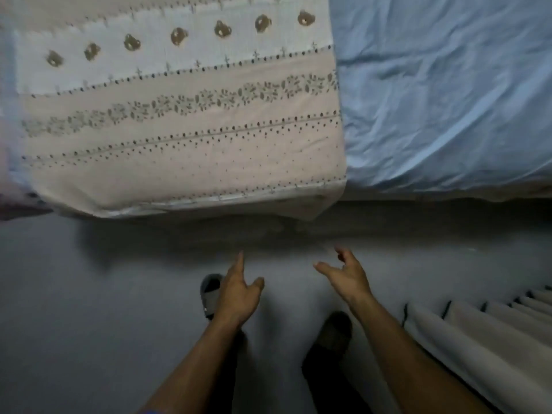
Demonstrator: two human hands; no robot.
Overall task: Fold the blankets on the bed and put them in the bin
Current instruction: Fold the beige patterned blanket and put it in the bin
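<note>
Your hands hold nothing right now. Your left hand (239,289) has its fingers straight and pointing up toward the bed, with the thumb out to the side. Your right hand (346,274) is loose and open too, fingers a little bent, with nothing in them.

The blanket (185,127), the pinkish one with dots, leaves and little brown bears, lies on the bed at about 11 o'clock from your hands. It is well apart from both of them. Its near edge hangs a bit over the side of the bed. Its long side runs left to right, from 9 o'clock to 3 o'clock, along the bed edge.

Your left hand is the nearer one to the blanket. The blanket's right corner sits almost straight up from your right hand, at 12 o'clock. I think you reach up and a bit left next, one hand for each part of that near edge.

The blue sheet (448,94) is at 1 o'clock. I see no bin here
</note>
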